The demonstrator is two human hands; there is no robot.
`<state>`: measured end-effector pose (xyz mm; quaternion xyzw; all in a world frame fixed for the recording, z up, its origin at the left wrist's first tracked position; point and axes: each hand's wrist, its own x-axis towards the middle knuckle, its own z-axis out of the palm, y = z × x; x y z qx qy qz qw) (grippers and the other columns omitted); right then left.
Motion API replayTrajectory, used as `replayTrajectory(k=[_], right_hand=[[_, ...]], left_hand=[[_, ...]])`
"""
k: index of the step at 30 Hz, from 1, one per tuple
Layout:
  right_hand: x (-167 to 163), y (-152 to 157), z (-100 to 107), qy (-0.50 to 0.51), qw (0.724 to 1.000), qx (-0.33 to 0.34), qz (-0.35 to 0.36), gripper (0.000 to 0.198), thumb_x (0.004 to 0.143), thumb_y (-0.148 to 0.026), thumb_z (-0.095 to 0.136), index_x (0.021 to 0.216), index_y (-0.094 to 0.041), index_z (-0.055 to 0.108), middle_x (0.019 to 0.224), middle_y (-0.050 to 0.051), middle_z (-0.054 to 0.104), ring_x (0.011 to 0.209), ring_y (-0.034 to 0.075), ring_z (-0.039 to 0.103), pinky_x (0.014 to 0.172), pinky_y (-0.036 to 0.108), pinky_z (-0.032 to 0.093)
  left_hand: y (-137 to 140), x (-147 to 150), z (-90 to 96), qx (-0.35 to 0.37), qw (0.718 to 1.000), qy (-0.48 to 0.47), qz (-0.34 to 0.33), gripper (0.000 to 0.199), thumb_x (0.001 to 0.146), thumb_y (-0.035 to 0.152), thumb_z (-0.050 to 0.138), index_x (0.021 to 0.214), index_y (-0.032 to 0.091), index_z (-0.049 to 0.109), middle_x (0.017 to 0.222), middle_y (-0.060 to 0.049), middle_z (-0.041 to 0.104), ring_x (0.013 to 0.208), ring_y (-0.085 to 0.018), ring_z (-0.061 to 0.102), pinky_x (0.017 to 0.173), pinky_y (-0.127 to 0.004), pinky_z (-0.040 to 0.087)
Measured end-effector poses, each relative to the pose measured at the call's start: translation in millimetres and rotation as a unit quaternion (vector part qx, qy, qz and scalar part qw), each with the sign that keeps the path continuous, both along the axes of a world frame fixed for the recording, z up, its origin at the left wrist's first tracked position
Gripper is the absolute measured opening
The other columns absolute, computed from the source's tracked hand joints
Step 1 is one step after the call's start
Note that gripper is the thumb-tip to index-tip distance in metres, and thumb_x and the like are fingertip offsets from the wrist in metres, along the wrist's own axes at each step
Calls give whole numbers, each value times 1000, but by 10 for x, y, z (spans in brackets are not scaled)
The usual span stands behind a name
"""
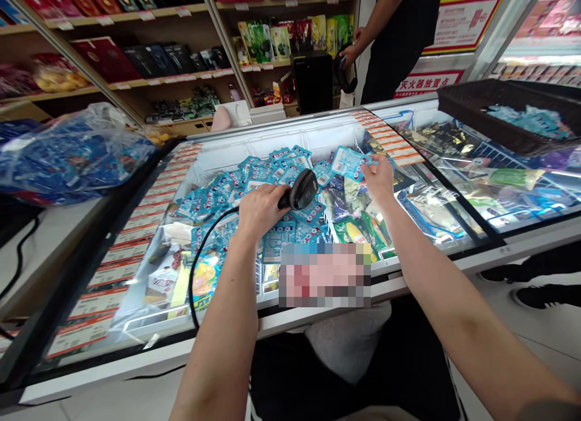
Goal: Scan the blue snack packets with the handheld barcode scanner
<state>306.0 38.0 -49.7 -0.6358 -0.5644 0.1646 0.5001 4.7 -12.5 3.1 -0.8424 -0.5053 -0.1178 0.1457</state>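
Head view: left hand (261, 210) grips a barcode scanner (304, 190) pointing toward the freezer's (136, 367) right edge; right hand (380, 178) pinches a blue packet (345, 161), long axis running left-to-right.

Bare forearms first, and what a clean line they had: the left arm (222, 324) and the right arm (458, 300) were both fuller by the elbow, tapering neatly to a slim wrist. On to the left hand (261, 212) and right hand (379, 179), ungloved, slender-fingered! Then, lower down, came the trousers (295, 369) — deep black, plain across the thighs, with thin white trim along the outer edges. At the very bottom a muted greyish strip (379, 413) crept in. And the right corner — a dark grey patch (551, 410) on the arm, too blurred to call a sleeve.
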Motion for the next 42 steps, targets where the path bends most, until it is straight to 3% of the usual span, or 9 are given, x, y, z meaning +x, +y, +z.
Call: replayTrajectory(k=[5, 9, 16, 19, 24, 30, 36, 38, 42], right_hand=[[160, -58, 65, -64, 986, -23, -151, 43, 90, -40, 41, 124, -15, 46, 89, 12, 65, 95, 30, 61, 88, 47, 45], [228, -70, 48, -84, 974, -49, -205, 40, 89, -28, 36, 125, -14, 44, 93, 14, 65, 97, 30, 59, 88, 47, 42], [230, -89, 9, -175, 948, -10, -266, 37, 89, -32, 38, 118, -14, 53, 118, 19, 53, 115, 32, 44, 95, 50, 36], [149, -129, 38, -234, 948, -4, -217, 37, 90, -37, 42, 116, -16, 59, 121, 18, 50, 115, 33, 41, 94, 51, 36], [51, -142, 21, -297, 948, -35, -106, 27, 84, -38, 56, 99, -21, 70, 109, 13, 59, 112, 34, 42, 93, 50, 38], [54, -108, -46, -323, 939, -20, -115, 29, 89, -36, 47, 97, -22, 71, 116, 11, 60, 114, 33, 42, 96, 52, 35], [14, -108, -29, -342, 933, -11, -111, 33, 91, -29, 40, 109, -22, 67, 130, 9, 55, 121, 32, 40, 100, 53, 30], [-31, -98, -14, -348, 935, 4, -63, 38, 92, -28, 38, 121, -23, 62, 137, 7, 51, 127, 30, 38, 104, 52, 28], [-171, -62, -31, -371, 921, 24, 115, 49, 94, -32, 35, 140, -20, 45, 147, 5, 42, 135, 25, 33, 109, 45, 29]], left_hand=[[3, -45, -16, 25, 999, -21, 27, 41, 84, 42, 53, 121, 24, 57, 108, -9, 68, 106, -28, 59, 75, -34, 42], [15, -71, -30, 32, 999, -22, 34, 40, 84, 41, 52, 120, 24, 58, 108, -8, 68, 106, -28, 58, 74, -35, 42], [10, -69, -22, 30, 999, -17, 40, 41, 84, 42, 52, 120, 24, 58, 106, -9, 68, 105, -28, 59, 74, -35, 43], [9, -69, -21, 29, 999, -19, 41, 41, 84, 42, 51, 120, 24, 58, 107, -10, 68, 105, -28, 59, 75, -35, 43], [16, -73, -29, 29, 999, -17, 42, 41, 84, 40, 52, 120, 24, 58, 106, -9, 68, 106, -28, 58, 76, -35, 43], [21, -85, -37, 39, 998, -24, 39, 39, 84, 39, 51, 119, 23, 58, 106, -9, 68, 105, -27, 59, 76, -35, 43], [44, -145, -51, 59, 995, -43, 63, 39, 83, 40, 53, 118, 23, 59, 105, -8, 69, 103, -27, 59, 76, -34, 43], [49, -163, -54, 63, 994, -49, 68, 39, 83, 40, 53, 118, 23, 59, 106, -8, 69, 102, -27, 59, 76, -34, 43], [46, -173, -49, 63, 994, -59, 71, 38, 82, 39, 54, 117, 24, 60, 105, -7, 69, 102, -27, 59, 75, -33, 42]])
